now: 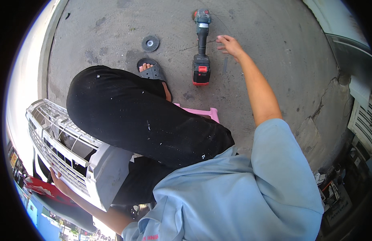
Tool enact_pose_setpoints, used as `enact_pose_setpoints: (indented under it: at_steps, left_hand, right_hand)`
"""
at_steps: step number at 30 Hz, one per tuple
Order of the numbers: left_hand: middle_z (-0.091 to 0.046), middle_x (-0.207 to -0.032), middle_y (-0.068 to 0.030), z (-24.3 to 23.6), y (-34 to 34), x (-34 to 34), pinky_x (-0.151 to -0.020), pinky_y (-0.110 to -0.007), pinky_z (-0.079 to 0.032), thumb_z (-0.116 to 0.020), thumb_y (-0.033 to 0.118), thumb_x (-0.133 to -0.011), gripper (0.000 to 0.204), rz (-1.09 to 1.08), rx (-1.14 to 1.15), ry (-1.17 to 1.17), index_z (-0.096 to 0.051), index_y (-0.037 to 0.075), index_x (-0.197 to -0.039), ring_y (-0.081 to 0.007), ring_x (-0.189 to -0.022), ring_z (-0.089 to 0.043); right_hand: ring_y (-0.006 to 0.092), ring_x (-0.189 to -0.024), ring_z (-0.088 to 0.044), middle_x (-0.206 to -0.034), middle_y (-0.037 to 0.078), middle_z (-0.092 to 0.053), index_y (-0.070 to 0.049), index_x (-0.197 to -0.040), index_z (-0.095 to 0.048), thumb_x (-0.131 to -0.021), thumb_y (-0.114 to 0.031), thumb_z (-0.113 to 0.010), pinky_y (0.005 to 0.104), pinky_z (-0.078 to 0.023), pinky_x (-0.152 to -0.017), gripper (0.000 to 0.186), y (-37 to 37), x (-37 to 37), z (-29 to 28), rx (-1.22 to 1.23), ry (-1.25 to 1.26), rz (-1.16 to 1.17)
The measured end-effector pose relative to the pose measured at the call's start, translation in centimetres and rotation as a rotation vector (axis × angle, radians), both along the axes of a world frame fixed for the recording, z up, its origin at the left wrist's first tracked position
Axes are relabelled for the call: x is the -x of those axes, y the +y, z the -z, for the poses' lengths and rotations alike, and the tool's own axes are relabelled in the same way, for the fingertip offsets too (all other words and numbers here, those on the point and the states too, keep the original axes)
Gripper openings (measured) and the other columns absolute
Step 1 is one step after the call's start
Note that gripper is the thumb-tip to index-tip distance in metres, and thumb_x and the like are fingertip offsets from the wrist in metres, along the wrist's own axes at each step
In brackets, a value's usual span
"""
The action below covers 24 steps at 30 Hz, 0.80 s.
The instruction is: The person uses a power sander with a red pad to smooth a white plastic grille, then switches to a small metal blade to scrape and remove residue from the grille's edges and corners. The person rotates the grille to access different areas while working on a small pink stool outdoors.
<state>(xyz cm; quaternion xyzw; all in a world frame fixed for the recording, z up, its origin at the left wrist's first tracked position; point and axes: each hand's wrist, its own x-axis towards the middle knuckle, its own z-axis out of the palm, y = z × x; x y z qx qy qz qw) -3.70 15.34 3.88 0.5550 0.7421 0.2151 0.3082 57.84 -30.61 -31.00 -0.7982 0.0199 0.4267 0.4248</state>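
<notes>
My left hand [59,180] grips the outer side of a white slatted plastic casing [109,166], its fingers against the slats. The casing is long, with open grille bars, and leans beside my black-trousered leg. My right hand [231,46] is stretched out over the ground, fingers extended and holding nothing. Just left of it lies a cordless power tool [202,40], teal and black with a red-edged battery; it resembles an angle grinder. A gap shows between fingers and tool. A round grey abrasive disc [150,43] lies flat on the concrete, left of the tool.
Part of a pink plastic stool [212,113] shows beside my leg. My foot in a grey clog [153,72] rests near the disc. A pale wall edge [49,48] runs along the left. The concrete is cracked at the right, where metal panels and assorted parts [332,193] stand.
</notes>
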Motion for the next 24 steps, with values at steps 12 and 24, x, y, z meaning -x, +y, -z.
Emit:
enact_pose_setpoints:
  at_steps: [12, 24]
  left_hand:
    - [-0.067, -0.117, -0.0165, -0.5, 3.7, 5.4, -0.076, -0.036, -0.062, -0.043, 0.009, -0.103, 0.046, 0.136, -0.017, 0.082, -0.046, 0.003, -0.149, -0.0232, -0.091, -0.071]
    - [-0.068, -0.096, -0.0194, 1.5, -6.3, -9.0, -0.050, -0.028, -0.051, -0.040, 0.013, -0.105, 0.031, -0.181, 0.061, -0.733, -0.051, -0.012, -0.121, -0.0162, -0.060, -0.060]
  right_hand:
    - [0.0360, -0.111, -0.066, -0.117, 0.013, -0.070, -0.010, -0.117, -0.066, -0.095, -0.034, -0.066, 0.0470, -0.052, -0.093, 0.033, -8.3, 10.9, 4.8, 0.669, -0.323, -0.013]
    - [0.0397, -0.097, -0.068, -0.108, 0.027, -0.069, 0.005, -0.113, -0.061, -0.098, -0.027, -0.062, 0.0486, -0.054, -0.082, 0.036, -8.0, 12.1, 10.4, 0.787, -0.444, -0.085]
